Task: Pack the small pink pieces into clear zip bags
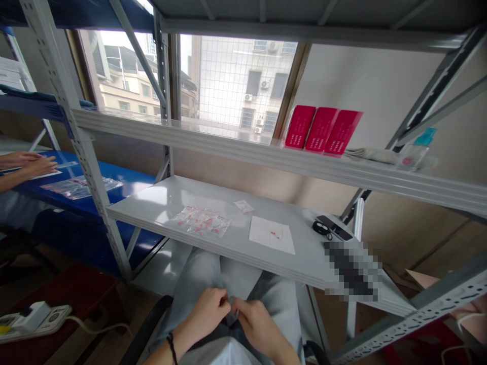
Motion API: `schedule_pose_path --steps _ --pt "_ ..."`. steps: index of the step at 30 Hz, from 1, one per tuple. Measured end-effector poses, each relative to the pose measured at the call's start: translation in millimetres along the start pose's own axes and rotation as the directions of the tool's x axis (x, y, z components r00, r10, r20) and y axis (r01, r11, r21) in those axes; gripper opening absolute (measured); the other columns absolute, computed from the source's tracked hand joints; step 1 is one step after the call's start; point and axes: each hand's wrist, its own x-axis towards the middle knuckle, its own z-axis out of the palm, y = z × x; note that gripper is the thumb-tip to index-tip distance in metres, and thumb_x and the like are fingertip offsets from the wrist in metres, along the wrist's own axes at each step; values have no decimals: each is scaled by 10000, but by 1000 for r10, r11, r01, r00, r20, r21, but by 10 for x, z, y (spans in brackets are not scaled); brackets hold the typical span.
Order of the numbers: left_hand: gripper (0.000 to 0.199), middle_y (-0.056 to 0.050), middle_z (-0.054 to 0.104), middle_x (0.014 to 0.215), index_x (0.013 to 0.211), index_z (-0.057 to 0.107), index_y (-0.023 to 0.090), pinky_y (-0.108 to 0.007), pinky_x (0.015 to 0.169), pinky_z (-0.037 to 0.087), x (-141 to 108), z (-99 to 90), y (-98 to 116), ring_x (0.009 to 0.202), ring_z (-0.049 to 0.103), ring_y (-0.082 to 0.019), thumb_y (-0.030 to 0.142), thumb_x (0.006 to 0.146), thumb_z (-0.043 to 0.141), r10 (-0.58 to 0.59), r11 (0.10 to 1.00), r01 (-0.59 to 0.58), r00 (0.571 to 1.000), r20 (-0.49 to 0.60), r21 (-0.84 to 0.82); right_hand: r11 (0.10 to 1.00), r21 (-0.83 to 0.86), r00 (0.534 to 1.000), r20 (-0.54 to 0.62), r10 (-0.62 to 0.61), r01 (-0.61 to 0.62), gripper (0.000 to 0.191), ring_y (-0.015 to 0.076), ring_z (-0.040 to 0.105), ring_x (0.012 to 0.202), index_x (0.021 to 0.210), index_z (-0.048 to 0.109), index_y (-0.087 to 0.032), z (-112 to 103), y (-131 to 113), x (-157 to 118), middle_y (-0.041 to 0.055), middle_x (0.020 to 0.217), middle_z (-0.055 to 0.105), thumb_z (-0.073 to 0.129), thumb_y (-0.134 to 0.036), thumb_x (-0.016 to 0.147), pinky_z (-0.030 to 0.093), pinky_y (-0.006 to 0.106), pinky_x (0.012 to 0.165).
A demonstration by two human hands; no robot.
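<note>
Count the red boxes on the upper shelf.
3. All stand side by side on the upper grey metal shelf, near the window: the left box, the middle box and the right box. More may be hidden behind them.

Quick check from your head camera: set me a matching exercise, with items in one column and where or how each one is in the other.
Items:
1. Three red rectangular boxes
2. White paper sheet
3. Clear plastic bag
4. Black bracelet

Places or states:
A. Around the left wrist
B. Filled with pink pieces
C. Upright on the upper grey metal shelf
D. Flat, with pink specks on it

Pairs: 1-C, 2-D, 3-B, 4-A
</note>
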Motion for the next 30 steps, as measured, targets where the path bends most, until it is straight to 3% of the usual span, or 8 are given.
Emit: schedule_pose_path --steps 4,8,12,16,20,23,26,30 --pt "227 -50 726 713 674 674 196 -289 624 321 40 -178 196 728 640 -205 163 822 505 82 996 -83 996 34 18 993 -115 1000 -8 21 -22 286 169 663 711 781 672 -212 -167 -192 4 27 753 724 421 -103 861 364 234 648" --pt "209 -62 725 752 682 656 198 -302 666 344 120 -387 491 784 643 -221 165 821 504 119 993 -120 992 -46 -10 997 8 991 -117 71 -71 321 162 630 662 734 720 -181 -225 -289 157 31 700 723 429 -153 867 344 237 594" --pt "373 -21 589 568 625 572 198 -288 574 342 21 -483 636 588 590 -186 366 938 458 -23 942 3 998 -57 -334 977 162 959 -223 176 -141 290 145 528 579 840 780 -149 -328 -289 295 9 600 649 499 -215 820 324 245 554" --pt "577 -14 549 500 633 595 181 -265 480 350 -212 -276 615 501 575 -179 688 891 493 -87 597 261 961 263 -759 839 502 888 -261 377 -209 492 114 374 430 1153 732 -106 -464 -377 294 -55 479 481 616 -435 807 278 241 433" --pt "447 -104 730 978 929 713 181 -314 768 526 -188 -7 712 924 683 -236 609 801 721 -28 53 47 999 46 -997 677 709 847 -224 482 -197 615 92 312 363 1177 716 -129 -469 -582 278 -74 477 468 722 -549 728 235 229 347" --pt "394 -117 731 1002 989 724 186 -340 793 554 -3 67 863 948 693 -257 537 811 740 -146 -314 -17 989 30 -949 633 765 866 -231 443 -120 437 135 484 438 972 779 -174 -344 -700 326 -20 551 595 761 -525 712 397 245 410" --pt "303 -123 732 1073 1032 725 177 -331 859 567 135 57 954 1036 690 -255 407 836 743 -312 -490 -62 944 109 -869 623 781 878 -273 394 -36 406 250 692 778 1005 791 -199 -175 -717 366 62 823 757 793 -467 700 565 333 706" --pt "171 -89 733 956 913 705 176 -310 801 581 160 2 940 926 714 -221 317 828 750 -448 -506 -122 883 139 -854 701 710 861 -311 402 -71 385 290 696 938 990 798 -184 6 -554 303 96 942 775 769 -482 747 554 368 848"
